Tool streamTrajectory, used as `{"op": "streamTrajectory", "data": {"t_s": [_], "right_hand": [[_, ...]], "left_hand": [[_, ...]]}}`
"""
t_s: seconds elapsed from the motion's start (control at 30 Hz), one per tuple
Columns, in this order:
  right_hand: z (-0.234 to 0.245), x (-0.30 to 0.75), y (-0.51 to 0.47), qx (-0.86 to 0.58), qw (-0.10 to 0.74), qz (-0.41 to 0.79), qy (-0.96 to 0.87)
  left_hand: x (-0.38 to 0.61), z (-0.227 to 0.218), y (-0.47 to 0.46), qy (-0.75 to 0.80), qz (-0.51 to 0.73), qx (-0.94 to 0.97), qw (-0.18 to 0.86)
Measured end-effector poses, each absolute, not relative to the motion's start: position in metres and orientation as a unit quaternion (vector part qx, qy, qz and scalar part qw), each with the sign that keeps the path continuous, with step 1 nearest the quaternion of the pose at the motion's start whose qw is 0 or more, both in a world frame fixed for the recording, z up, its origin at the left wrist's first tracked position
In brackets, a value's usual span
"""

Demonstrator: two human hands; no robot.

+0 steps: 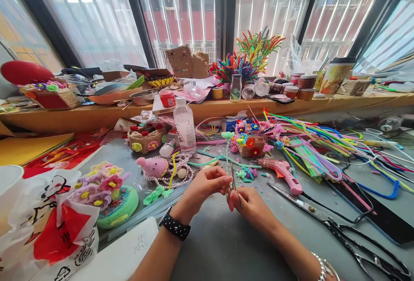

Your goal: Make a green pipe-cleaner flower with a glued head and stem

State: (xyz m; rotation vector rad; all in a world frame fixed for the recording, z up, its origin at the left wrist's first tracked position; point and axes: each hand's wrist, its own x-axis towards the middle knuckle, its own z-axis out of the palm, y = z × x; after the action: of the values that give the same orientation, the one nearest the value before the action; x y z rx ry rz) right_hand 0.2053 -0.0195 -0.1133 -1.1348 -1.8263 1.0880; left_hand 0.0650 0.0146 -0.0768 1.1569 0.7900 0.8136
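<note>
My left hand (205,184), with a dotted black band on its wrist, pinches the thin stem of a pale green pipe-cleaner flower (227,135) that points upward. Close beside it, my right hand (250,207) is closed on small metal scissors (233,176), blades up along the stem. The fingertips of both hands nearly meet, and part of the stem is hidden by them. Just beyond lie green pipe-cleaner pieces (247,174) on the grey table (220,246). A woven basket with pipe-cleaner flowers (254,148) stands behind the stem.
A pink glue gun (284,173) and large black-handled scissors (336,225) lie to the right, below many loose pipe cleaners (310,156). On the left are a bottle (185,128), a pink crocheted piece (153,167), a flower-topped green ornament (118,207) and a plastic bag (64,229).
</note>
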Motion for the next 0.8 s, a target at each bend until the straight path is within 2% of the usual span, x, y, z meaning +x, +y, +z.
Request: {"op": "streamTrajectory", "data": {"t_s": [0.4,0.8], "right_hand": [[-0.11,0.2064,-0.022,-0.443,0.362,0.404,-0.714],[-0.1148,0.2063,-0.0188,-0.483,0.369,0.367,-0.704]], "left_hand": [[0.0636,-0.08,0.0146,0.356,0.303,0.521,0.714],[0.0655,-0.0768,0.016,0.376,0.337,0.519,0.69]]}}
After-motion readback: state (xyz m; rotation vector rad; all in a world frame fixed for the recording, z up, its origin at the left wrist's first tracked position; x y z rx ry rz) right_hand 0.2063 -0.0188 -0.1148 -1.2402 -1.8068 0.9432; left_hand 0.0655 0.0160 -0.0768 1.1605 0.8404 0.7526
